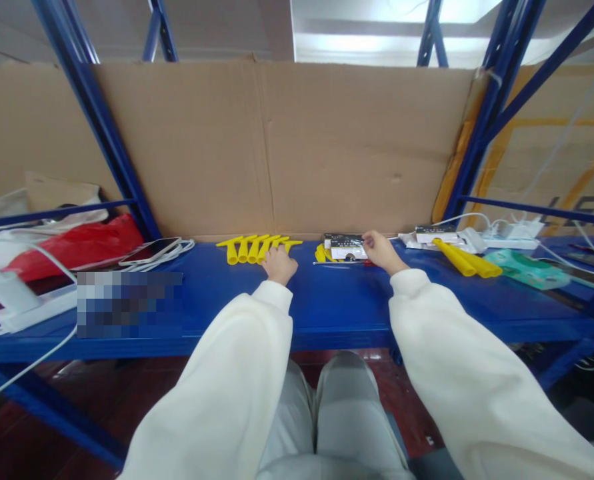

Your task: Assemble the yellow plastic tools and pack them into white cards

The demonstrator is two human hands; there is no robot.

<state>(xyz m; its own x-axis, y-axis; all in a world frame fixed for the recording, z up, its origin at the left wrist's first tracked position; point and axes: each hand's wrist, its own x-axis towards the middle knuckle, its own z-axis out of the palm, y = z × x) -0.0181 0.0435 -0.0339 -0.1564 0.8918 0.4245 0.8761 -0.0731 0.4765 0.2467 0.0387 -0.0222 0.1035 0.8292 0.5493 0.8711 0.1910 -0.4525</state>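
A row of several yellow T-shaped plastic pieces (251, 249) lies on the blue shelf top, stems pointing towards me. My left hand (280, 266) is at the row's right end, with its fingers curled over a yellow T-shaped piece and covering most of its stem. My right hand (379, 251) is beside a small black-and-white box (345, 247), fingertips close together at the box's right end. Whatever those fingertips hold is too small to make out. More yellow parts (321, 253) show at the box's left side. A thin rod (334, 263) lies along its front.
Two yellow tapered pieces (464, 260) rest at the right by another small box (435, 233) and a green packet (527, 269). White power strips (514, 235) and cables lie at both sides. A red bag (84, 243) is at left. Cardboard (327, 147) stands behind, between blue posts.
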